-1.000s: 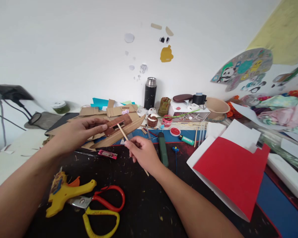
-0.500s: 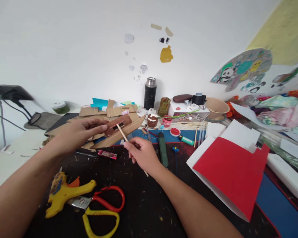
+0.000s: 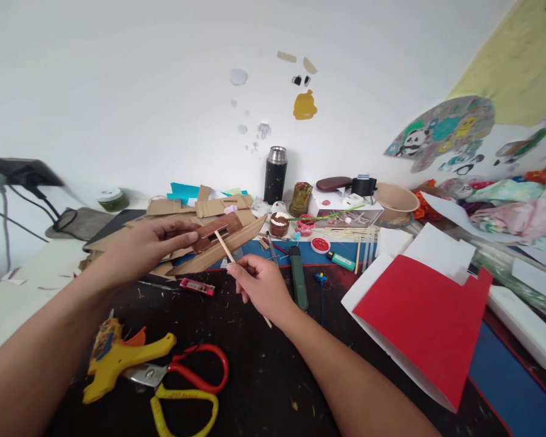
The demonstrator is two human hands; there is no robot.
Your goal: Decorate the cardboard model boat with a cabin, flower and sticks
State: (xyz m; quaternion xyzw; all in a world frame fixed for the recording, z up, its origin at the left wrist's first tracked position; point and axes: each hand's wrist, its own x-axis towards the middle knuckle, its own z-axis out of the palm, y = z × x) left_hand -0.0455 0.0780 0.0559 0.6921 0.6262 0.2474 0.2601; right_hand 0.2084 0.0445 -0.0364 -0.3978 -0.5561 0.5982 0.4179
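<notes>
My left hand (image 3: 170, 238) pinches a small cardboard boat model (image 3: 230, 244) by the left end of its brown-painted upper part (image 3: 230, 225). That part has a slot cut in its side, and the pointed hull below is bare cardboard. Closed around a thin wooden stick (image 3: 226, 247), my right hand (image 3: 259, 282) is just to the right of the model. The stick's tip lies at the slot; whether it touches the edge I cannot tell. Under the hands is a black mat (image 3: 250, 358), with a pink-cased small item (image 3: 197, 286) lying below the model.
Red-and-yellow scissors (image 3: 186, 382) and a yellow glue gun (image 3: 122, 358) lie in front. To the right are a green cutter (image 3: 298, 277), a teal lighter (image 3: 343, 261) and folded red card (image 3: 423, 321). Paint pots (image 3: 279, 224), a black flask (image 3: 276, 176) and cardboard scraps (image 3: 218, 204) line the back.
The view has tilted slightly, so the background sits a little lower. Both hands keep their holds, and the stick stays at the slot.
</notes>
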